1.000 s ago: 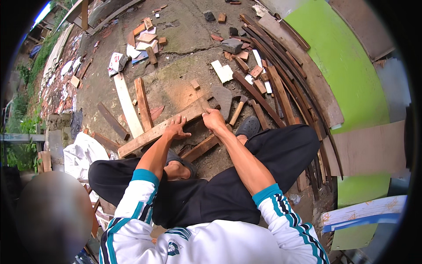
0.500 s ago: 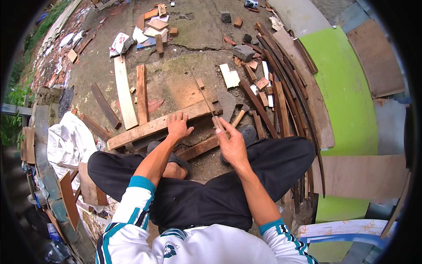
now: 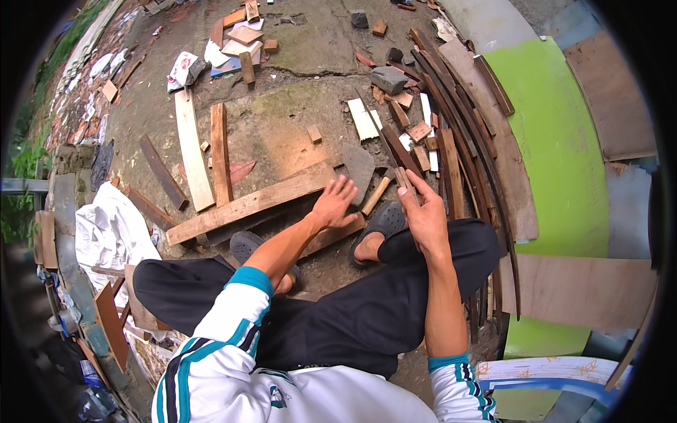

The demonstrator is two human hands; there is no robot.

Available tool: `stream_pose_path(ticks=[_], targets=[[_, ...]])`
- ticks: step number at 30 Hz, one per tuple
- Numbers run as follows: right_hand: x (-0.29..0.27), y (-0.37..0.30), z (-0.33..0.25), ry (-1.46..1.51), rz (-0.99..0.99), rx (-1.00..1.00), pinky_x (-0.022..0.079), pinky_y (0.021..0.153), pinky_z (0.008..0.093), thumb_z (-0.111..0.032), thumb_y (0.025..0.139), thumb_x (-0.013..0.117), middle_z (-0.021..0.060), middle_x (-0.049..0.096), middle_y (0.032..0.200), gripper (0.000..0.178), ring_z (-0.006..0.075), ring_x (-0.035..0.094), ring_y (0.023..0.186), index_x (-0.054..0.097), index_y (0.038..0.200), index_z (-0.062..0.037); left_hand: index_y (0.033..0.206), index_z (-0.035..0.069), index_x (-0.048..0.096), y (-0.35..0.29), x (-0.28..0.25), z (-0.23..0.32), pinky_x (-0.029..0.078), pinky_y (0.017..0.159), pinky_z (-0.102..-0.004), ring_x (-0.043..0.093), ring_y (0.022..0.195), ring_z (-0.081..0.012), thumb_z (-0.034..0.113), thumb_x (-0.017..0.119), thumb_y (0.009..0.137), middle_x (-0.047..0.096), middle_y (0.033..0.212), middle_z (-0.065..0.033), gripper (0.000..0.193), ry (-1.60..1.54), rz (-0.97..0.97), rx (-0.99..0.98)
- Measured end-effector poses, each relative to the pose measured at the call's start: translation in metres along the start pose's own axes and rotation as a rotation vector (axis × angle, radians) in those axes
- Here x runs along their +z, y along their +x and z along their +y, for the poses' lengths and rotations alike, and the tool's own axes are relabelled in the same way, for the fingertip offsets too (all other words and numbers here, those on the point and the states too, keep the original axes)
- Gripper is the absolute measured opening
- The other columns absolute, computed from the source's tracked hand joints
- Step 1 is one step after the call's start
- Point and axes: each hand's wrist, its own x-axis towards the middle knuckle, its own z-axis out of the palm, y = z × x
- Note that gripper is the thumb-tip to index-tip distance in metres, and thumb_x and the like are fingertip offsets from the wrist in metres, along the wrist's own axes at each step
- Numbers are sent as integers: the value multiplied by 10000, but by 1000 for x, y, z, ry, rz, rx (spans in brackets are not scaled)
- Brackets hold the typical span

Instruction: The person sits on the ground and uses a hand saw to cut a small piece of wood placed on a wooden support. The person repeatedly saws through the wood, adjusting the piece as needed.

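Observation:
In my right hand [image 3: 425, 211], above my right knee, is a handsaw [image 3: 386, 144], its wooden handle gripped and its thin blade seen nearly edge-on, pointing up and away. My left hand [image 3: 336, 203] is spread over the right end of a long wooden plank [image 3: 247, 204]; whether it touches the wood I cannot tell. The plank lies slanted across other dark timber in front of my feet. Just right of its end are a flat grey slab [image 3: 358, 169] and a tool with a pale wooden handle [image 3: 376, 196], perhaps a hammer.
Two upright-lying boards, a pale board [image 3: 194, 151] and a brown board [image 3: 221, 155], stretch away beyond the plank. A small wood block [image 3: 314, 134] lies on the concrete. Long dark strips [image 3: 458, 120] pile up at right, beside a green panel [image 3: 557, 141]. White cloth [image 3: 113, 225] lies left.
My right hand has swung right with the saw, off the plank's end. My left hand has slid right along the plank to that end. The small block appears slightly shifted left with the view.

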Motion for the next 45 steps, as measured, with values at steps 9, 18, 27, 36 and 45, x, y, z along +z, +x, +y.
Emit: stream_pose_path(ticks=[9,18,27,36,45], targets=[[1,-5,-8,-143,2,-2,500,1020,386,-277,964,696,267,690,1273,479,349,674,1213,643,1372,-32,1605,46,250,-24,-16,-35,187,1256,-561,244,1546,-397,466,741,887,293,1635,-256,965,40,268,-476],[19,6,0,-234,-62,-17,513,1003,385,-298,961,703,254,704,1255,487,342,694,1177,649,1368,-37,1654,139,150,-91,-23,-89,228,1239,-576,233,1552,-398,564,742,844,210,1688,-208,1090,-18,-92,-535],[29,-1,3,-304,-114,38,537,928,376,-296,965,702,249,738,1154,482,309,732,1047,650,1367,-36,1610,111,287,-100,-64,-73,261,1237,-559,248,1556,-362,506,734,885,228,1694,-180,939,-194,-342,-793],[30,-12,-3,-359,-147,-4,531,969,395,-299,960,695,265,719,1181,462,384,699,1138,661,1333,-28,1617,119,277,-64,-59,-43,219,1260,-531,206,1570,-340,497,752,890,235,1690,-172,947,-156,-148,-787],[25,-13,3,-332,-31,-68,541,776,344,-287,954,717,169,753,949,460,211,696,820,668,1336,-36,1589,127,345,-49,-43,-93,403,1129,-526,573,1247,-401,721,612,888,618,1274,-224,956,-113,-69,-485]])
